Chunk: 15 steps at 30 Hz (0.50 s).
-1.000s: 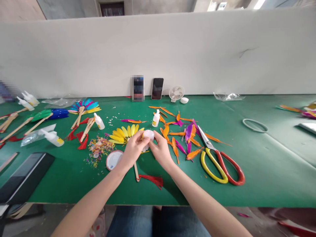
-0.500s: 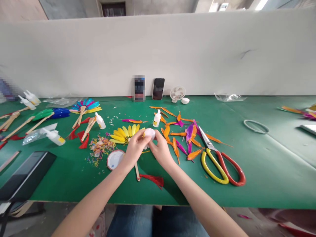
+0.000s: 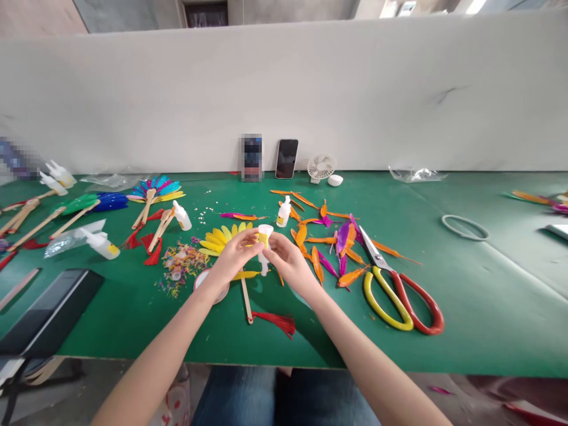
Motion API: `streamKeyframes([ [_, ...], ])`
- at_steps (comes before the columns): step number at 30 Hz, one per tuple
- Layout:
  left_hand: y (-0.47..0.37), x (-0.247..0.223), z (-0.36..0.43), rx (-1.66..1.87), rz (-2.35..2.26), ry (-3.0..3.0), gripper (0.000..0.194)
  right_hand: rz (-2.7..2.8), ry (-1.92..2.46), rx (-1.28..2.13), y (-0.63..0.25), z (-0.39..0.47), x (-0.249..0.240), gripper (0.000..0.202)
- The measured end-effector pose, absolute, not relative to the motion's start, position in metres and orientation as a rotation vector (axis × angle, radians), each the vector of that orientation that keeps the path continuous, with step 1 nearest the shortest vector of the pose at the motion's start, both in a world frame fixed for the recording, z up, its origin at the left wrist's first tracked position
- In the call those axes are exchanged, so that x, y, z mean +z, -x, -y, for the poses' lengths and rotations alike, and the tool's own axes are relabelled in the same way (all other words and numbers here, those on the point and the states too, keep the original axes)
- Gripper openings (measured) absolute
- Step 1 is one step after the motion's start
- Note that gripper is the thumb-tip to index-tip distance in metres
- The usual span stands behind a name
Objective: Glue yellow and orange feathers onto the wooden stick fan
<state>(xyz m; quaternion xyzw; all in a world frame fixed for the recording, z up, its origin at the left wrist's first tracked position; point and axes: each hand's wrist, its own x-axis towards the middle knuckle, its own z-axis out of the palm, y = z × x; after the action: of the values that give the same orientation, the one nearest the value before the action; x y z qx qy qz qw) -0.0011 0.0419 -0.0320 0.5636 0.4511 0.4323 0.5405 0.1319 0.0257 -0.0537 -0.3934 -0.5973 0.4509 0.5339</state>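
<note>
Feather fans (image 3: 113,202) lie at 10 o'clock from the hands, looking fully assembled. At 9 o'clock a pile of coloured bits (image 3: 177,262) spreads, with a round lid (image 3: 202,278) at 8, partly behind the left forearm; both leave that arm little room low down.

The left hand (image 3: 235,255) and right hand (image 3: 287,257) meet over the yellow fan (image 3: 219,239), each grip clamped by the fingertips on a small white bottle (image 3: 265,233), nozzle down. The fan's feathers are already spread, and its stick (image 3: 247,300) reaches towards 6 o'clock with a red tassel (image 3: 278,322) at its end, short of the front edge. Its centre is hidden, so I cannot tell how firmly everything is joined.

A second bottle (image 3: 283,212) stands upright at 1 o'clock. From 1 to 3, orange and purple feathers (image 3: 342,238) lie loose, apparently unused. Open scissors (image 3: 378,261) border them at 3; beyond, the desk (image 3: 492,313) offers the widest room for moving.
</note>
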Motion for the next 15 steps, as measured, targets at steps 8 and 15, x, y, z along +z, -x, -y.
streamKeyframes([
  [8, 0.0012, -0.034, -0.0422, 1.007, -1.003, -1.427, 0.038, 1.435, 0.886, 1.152, -0.1367, -0.0276, -0.0538, 0.039],
  [15, -0.0039, -0.0348, -0.0377, 0.974, -0.922, -1.479, 0.046, 1.49, 0.947, 1.052, -0.1361, -0.0263, -0.0556, 0.032],
])
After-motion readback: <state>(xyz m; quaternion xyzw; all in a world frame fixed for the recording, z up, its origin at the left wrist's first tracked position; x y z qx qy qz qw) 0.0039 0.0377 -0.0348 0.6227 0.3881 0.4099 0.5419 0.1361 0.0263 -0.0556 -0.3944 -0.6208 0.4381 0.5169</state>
